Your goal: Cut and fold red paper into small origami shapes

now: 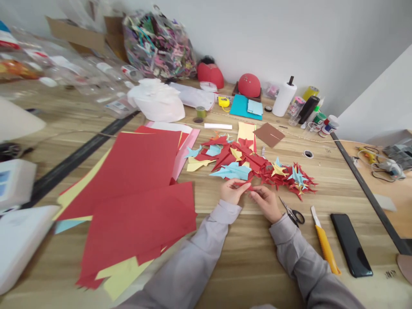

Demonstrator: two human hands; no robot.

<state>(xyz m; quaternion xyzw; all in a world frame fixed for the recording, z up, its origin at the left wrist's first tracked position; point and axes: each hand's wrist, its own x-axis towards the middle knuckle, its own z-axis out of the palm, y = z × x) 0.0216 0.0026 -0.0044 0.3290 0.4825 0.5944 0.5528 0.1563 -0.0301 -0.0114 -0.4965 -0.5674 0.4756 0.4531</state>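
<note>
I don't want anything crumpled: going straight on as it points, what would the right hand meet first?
Past the small red paper piece it touches, the right hand would probably meet the left hand first. Light blue folded paper lies just beyond, though depth is unclear.

The left arm [193, 257], loosely sleeved in grey fabric, slants from the lower edge toward one o'clock, and the right arm [299, 253], sleeved alike, slants toward eleven o'clock. The left grip [230, 192], a bare hand, points to two o'clock with thumb and forefinger pinched near each other; the right grip [268, 204], also bare, points to ten o'clock, its fingers bent, the fingertips just beside the left ones.
</note>
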